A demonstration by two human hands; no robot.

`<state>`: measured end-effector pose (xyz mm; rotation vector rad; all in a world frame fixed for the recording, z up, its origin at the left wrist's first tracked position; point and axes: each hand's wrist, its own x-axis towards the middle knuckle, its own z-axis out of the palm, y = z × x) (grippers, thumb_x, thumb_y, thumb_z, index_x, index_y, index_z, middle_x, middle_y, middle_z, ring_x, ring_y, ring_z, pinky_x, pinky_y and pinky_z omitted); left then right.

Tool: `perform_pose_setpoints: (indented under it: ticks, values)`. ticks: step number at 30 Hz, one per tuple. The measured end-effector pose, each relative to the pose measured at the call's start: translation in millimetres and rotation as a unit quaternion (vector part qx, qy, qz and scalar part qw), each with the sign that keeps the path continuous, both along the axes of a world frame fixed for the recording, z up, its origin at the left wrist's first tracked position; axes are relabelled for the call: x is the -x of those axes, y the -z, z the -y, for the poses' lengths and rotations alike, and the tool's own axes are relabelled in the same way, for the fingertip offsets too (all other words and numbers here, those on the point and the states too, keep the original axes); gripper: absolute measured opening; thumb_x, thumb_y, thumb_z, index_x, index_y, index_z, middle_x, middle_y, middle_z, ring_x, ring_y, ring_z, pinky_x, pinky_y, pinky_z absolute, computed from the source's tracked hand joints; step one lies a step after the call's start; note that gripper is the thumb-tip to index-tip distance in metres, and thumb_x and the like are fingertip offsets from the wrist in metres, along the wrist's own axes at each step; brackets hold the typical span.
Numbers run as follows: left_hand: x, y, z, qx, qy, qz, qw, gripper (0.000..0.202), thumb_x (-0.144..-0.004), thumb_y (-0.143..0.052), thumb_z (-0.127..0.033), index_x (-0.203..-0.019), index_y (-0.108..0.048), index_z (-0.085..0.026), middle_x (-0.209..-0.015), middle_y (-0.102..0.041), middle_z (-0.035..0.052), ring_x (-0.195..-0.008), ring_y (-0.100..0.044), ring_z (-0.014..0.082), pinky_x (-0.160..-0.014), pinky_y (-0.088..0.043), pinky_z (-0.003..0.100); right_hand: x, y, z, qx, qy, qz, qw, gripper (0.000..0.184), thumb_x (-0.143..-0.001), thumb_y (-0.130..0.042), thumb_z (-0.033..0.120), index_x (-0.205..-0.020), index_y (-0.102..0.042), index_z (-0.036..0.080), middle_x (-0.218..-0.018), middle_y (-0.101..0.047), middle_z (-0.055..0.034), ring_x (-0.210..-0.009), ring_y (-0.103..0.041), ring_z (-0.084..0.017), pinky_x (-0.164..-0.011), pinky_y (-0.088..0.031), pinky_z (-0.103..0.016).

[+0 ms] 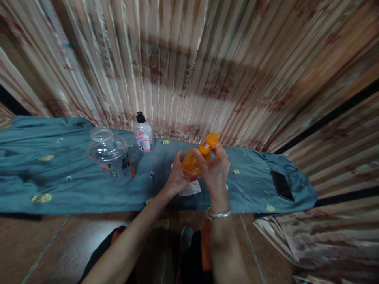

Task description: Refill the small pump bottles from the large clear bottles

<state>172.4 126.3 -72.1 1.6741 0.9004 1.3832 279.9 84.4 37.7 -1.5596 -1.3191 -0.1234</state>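
An orange pump bottle [190, 162] of see-through amber liquid is held tilted above the cloth, its orange pump head [212, 139] leaning up to the right. My left hand [179, 173] cups its lower end, with the thumb up along the side. Around the neck and upper body closes my right hand [215, 165], fingers just under the pump head. Beneath the hands lies a white paper or tissue [191, 189], partly covered by them.
A large clear plastic jar [111, 154], without a lid, stands on the blue-green cloth [74, 189] at left. Behind it to the right is a clear bottle with a black cap [143, 134]. A dark phone [282, 185] lies near the right end. A pleated curtain [177, 71] hangs close behind.
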Motion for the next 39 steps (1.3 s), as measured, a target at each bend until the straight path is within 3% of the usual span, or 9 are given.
perform_pose_setpoints:
  ticks: [2,8,11,16,20,23,29,34,39]
  values:
    - [2,-15.7,2,-0.027,-0.009,0.0,1.0,0.106,-0.063,-0.083,-0.05,-0.148,-0.026,-0.022,-0.155,-0.036,0.0199,-0.142,-0.038,0.0387,-0.112,-0.035,0.062,1,-1.3,1,-0.002,0.004,0.004,1.0,0.028,-0.074,-0.069,0.046,-0.083,-0.054,0.024,-0.087,-0.066,-0.0051,-0.095,-0.065,-0.027,-0.089,-0.05,-0.045]
    - [-1,-56.9,3,-0.114,0.003,-0.001,0.993,0.057,-0.083,-0.065,-0.038,-0.134,-0.046,-0.022,-0.136,-0.059,0.0123,-0.127,-0.056,0.028,-0.107,-0.044,0.046,5,-3.1,2,0.005,-0.009,0.004,1.0,0.029,-0.073,-0.071,0.046,-0.081,-0.055,0.024,-0.085,-0.067,-0.0045,-0.09,-0.065,-0.026,-0.085,-0.051,-0.043]
    - [-6,-60.2,0,-0.135,-0.001,-0.005,0.991,0.038,-0.089,-0.056,-0.04,-0.122,-0.055,-0.021,-0.121,-0.065,0.0105,-0.114,-0.062,0.0256,-0.099,-0.048,0.043,4,-4.8,4,0.01,-0.017,0.0,1.0,0.028,-0.073,-0.073,0.045,-0.083,-0.057,0.023,-0.087,-0.068,-0.0055,-0.091,-0.065,-0.027,-0.087,-0.051,-0.044]
    - [-9,-56.0,-2,-0.164,0.004,-0.008,0.986,0.048,-0.089,-0.049,-0.059,-0.117,-0.056,-0.022,-0.116,-0.065,0.0106,-0.108,-0.062,0.0255,-0.094,-0.049,0.043,-7,-11.8,10,0.066,-0.068,-0.013,0.995,0.032,-0.075,-0.072,0.046,-0.092,-0.059,0.022,-0.092,-0.067,-0.0062,-0.095,-0.064,-0.028,-0.087,-0.05,-0.044]
    - [-6,-54.8,0,-0.173,0.001,-0.011,0.985,0.051,-0.089,-0.047,-0.062,-0.121,-0.054,-0.022,-0.118,-0.063,0.0112,-0.109,-0.061,0.0254,-0.094,-0.049,0.042,-20,-15.9,15,0.072,-0.232,-0.041,0.969,0.038,-0.083,-0.066,0.045,-0.112,-0.058,0.022,-0.106,-0.067,-0.006,-0.1,-0.064,-0.024,-0.089,-0.051,-0.039]
    - [-4,-54.8,0,-0.171,-0.004,-0.016,0.985,0.049,-0.089,-0.049,-0.059,-0.123,-0.052,-0.023,-0.12,-0.061,0.0111,-0.11,-0.061,0.0251,-0.094,-0.049,0.041,-25,-17.4,17,0.078,-0.304,-0.037,0.949,0.025,-0.093,-0.054,0.042,-0.107,-0.062,0.023,-0.105,-0.068,-0.0044,-0.104,-0.064,-0.023,-0.093,-0.05,-0.038]
    - [-7,-50.6,-1,-0.182,-0.014,-0.027,0.983,0.045,-0.09,-0.051,-0.053,-0.123,-0.049,-0.023,-0.119,-0.06,0.0118,-0.112,-0.059,0.0254,-0.096,-0.048,0.044,-11,-17.8,16,0.058,-0.174,-0.016,0.983,0.022,-0.086,-0.062,0.04,-0.099,-0.062,0.022,-0.098,-0.069,-0.0043,-0.097,-0.066,-0.023,-0.087,-0.052,-0.038]
    - [-5,-48.1,-3,-0.195,-0.021,-0.029,0.98,0.038,-0.091,-0.052,-0.041,-0.124,-0.048,-0.022,-0.121,-0.059,0.0116,-0.114,-0.058,0.0255,-0.099,-0.046,0.047,4,-8.9,10,0.001,-0.044,0.002,0.999,0.032,-0.078,-0.071,0.047,-0.095,-0.062,0.022,-0.109,-0.069,-0.0109,-0.112,-0.061,-0.031,-0.098,-0.047,-0.049]
    - [-2,-52.3,-2,-0.203,-0.011,-0.036,0.978,0.037,-0.093,-0.048,-0.042,-0.123,-0.049,-0.022,-0.117,-0.061,0.0107,-0.112,-0.059,0.0251,-0.096,-0.048,0.044,0,-10.3,13,0.009,-0.093,0.008,0.996,0.04,-0.08,-0.069,0.049,-0.108,-0.06,0.021,-0.11,-0.068,-0.0107,-0.114,-0.06,-0.031,-0.099,-0.047,-0.048]
